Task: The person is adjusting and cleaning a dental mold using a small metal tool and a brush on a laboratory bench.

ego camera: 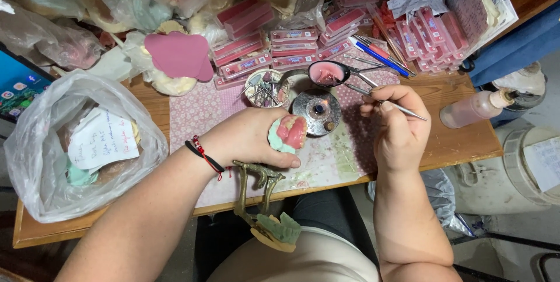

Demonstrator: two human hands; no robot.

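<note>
My left hand [248,137] grips a dental cast [287,133], green at the base with pink wax on top, just left of a small round metal burner [318,111] with a tiny flame. My right hand [395,123] holds a thin metal instrument [402,108], its near end pointing toward the burner. A spoon-like ladle with pink wax [326,73] lies just behind the burner. A brass articulator [256,184] with a green cast [278,230] hangs over the table's front edge, under my left hand.
Stacks of pink tooth-card boxes [274,45] fill the back. A clear plastic bag with a paper note [87,142] sits left, beside a phone screen [20,86]. A round tin of tools [265,88], blue and red pens [379,57], and a pink squeeze bottle [475,107] stand around.
</note>
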